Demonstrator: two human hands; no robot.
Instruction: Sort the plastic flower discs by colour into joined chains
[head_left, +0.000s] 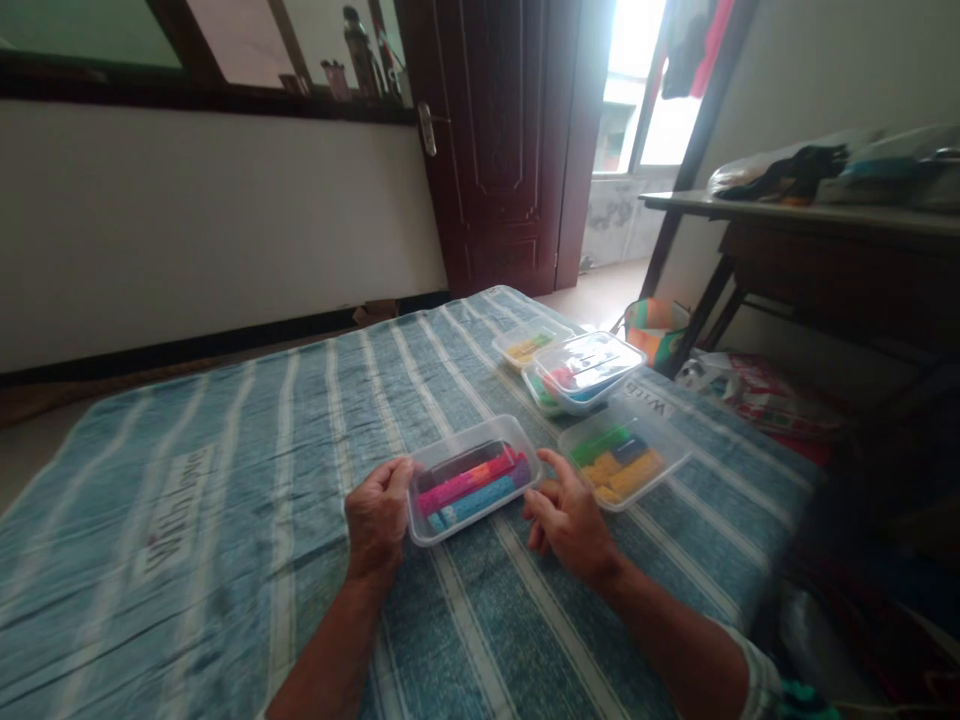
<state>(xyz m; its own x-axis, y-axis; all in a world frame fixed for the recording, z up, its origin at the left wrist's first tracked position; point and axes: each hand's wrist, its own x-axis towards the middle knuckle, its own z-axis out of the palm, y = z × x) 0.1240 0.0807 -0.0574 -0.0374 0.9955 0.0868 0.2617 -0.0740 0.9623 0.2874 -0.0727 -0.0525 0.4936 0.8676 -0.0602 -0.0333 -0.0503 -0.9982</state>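
Observation:
A clear plastic container (459, 533) holds bundles of pink, red, purple and blue pieces, perhaps folded cloth. My left hand (377, 515) is closed on its left end, thumb and fingers pinching the rim. At the container's right end, my right hand (574, 515) has its index finger and thumb against the edge, with the other fingers curled below. Just right of that hand sits a second clear container (667, 462) with green, dark blue and yellow-orange pieces. Both containers are at the bed's surface, on a blue striped sheet (315, 580).
Farther back are stacked clear containers (589, 360) with a shiny top and a smaller container (517, 360) with yellow pieces. A dark table (787, 212) with bags on it stands at the right. A brown door (495, 150) is behind the bed, and a colourful bucket (654, 325) stands beyond its edge.

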